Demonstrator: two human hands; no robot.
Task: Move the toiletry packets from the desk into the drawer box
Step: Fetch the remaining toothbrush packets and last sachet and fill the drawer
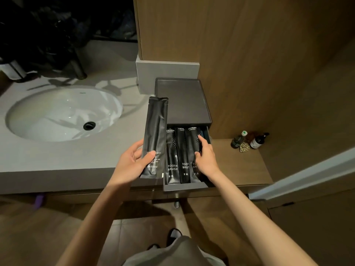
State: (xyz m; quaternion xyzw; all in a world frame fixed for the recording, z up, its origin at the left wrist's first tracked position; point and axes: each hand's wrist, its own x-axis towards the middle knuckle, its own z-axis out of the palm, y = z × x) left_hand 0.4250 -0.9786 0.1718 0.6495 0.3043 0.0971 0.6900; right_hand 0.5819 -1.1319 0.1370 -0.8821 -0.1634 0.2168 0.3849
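- A long matte black foil packet (155,137) is gripped by the left hand (134,162), with the thumb laid across its lower front and the fingers behind it. The packet is held nearly upright above the grey stone countertop (57,162), just left of the drawer.
- A dark grey rectangular drawer box (182,100) with a shallow tray top is seen standing at the countertop's right end. Its drawer (184,186) is pulled out towards the person.
- Three black packets printed TOOTH BRUSH (172,160) are laid side by side lengthwise in the drawer.
- The rightmost packet (193,143) is touched by the right hand (206,158), with the index fingertip and thumb on it. The other fingers are hidden, so it cannot be told whether the packet is pinched or only pressed.
- A white oval sink (63,112) is set into the countertop to the left.
- Two small dark bottles (259,141) are seen on the brown wooden ledge (230,166) to the right of the box.
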